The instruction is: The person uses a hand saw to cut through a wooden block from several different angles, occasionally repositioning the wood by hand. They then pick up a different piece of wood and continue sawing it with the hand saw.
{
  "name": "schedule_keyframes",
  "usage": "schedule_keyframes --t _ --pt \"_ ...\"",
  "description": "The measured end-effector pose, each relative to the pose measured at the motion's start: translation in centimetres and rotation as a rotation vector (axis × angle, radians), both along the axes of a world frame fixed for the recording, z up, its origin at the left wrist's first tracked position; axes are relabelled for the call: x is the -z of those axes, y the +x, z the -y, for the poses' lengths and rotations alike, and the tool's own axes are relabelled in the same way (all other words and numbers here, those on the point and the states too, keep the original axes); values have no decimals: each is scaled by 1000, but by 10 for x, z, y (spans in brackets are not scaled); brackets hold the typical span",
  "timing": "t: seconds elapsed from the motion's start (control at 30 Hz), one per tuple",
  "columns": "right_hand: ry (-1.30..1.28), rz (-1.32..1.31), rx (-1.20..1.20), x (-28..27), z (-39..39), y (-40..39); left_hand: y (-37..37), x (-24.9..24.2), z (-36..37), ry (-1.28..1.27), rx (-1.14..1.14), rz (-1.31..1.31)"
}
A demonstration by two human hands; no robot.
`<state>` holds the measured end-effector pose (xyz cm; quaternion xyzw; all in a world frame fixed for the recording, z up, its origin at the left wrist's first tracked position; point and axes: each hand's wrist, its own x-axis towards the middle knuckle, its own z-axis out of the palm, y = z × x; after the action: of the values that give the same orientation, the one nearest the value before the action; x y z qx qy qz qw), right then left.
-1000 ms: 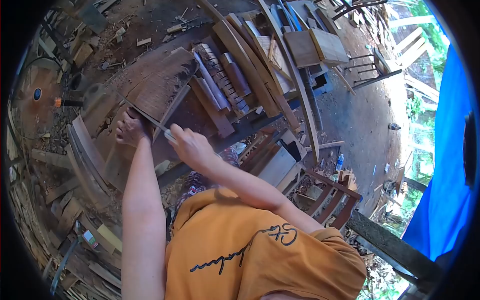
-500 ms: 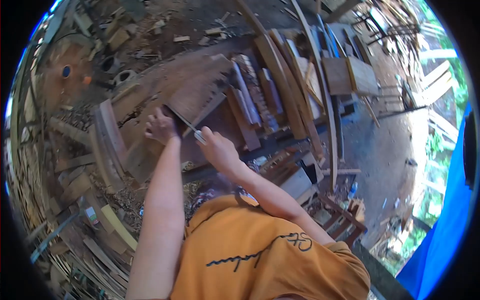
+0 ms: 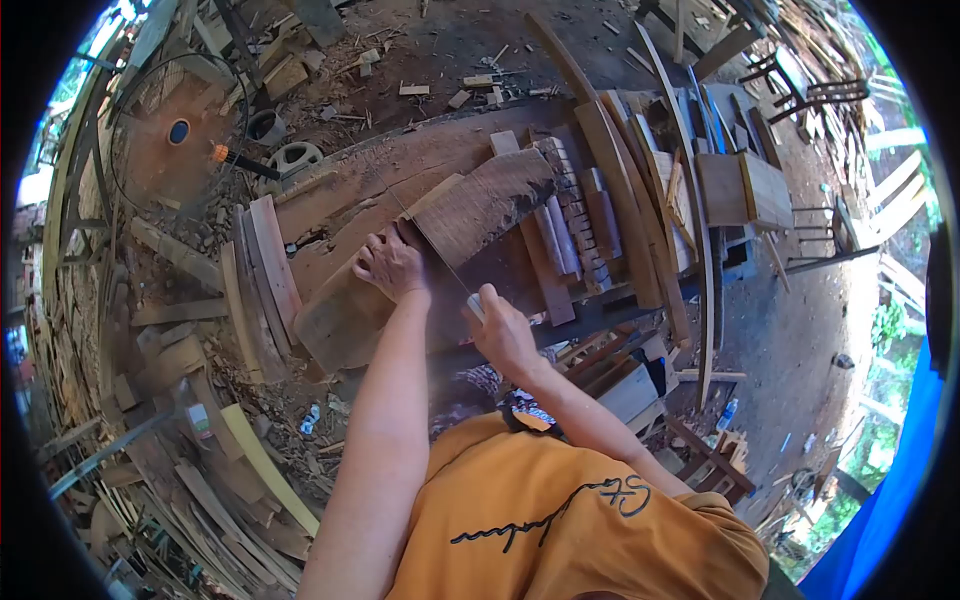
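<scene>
My right hand (image 3: 505,335) is closed round the pale handle of a saw (image 3: 450,264), whose thin blade runs up and to the left across a dark wooden board. My left hand (image 3: 393,264) presses down on the board's lower left part (image 3: 350,312), just left of the blade, with its fingers bent and spread. The rough upper part of the board lies right of the blade. Under and beside it is a worn wooden bench top (image 3: 350,200).
Stacked planks (image 3: 625,200) lie across the bench to the right, beside a wooden box (image 3: 745,190). A round fan (image 3: 178,130) stands at the upper left. Curved boards (image 3: 262,275) lean at the left. A plastic bottle (image 3: 727,414) lies lower right.
The whole view has shifted, so the bench and both hands sit further right and a little lower. More of the saw blade shows above my left hand. Both hands keep their places on board and handle.
</scene>
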<state>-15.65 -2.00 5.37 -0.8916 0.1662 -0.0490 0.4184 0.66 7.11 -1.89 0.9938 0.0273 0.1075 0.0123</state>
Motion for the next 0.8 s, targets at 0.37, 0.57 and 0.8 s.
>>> schedule_keyframes --t 0.37,0.57,0.8 --pt "11 -178 69 -45 16 -54 -1 -3 3 24 47 132" --pt "-66 32 87 -17 11 12 1 -9 8 -64 -98 84" --pt "-29 -212 95 -63 27 -84 2 -18 10 -43 -41 1"
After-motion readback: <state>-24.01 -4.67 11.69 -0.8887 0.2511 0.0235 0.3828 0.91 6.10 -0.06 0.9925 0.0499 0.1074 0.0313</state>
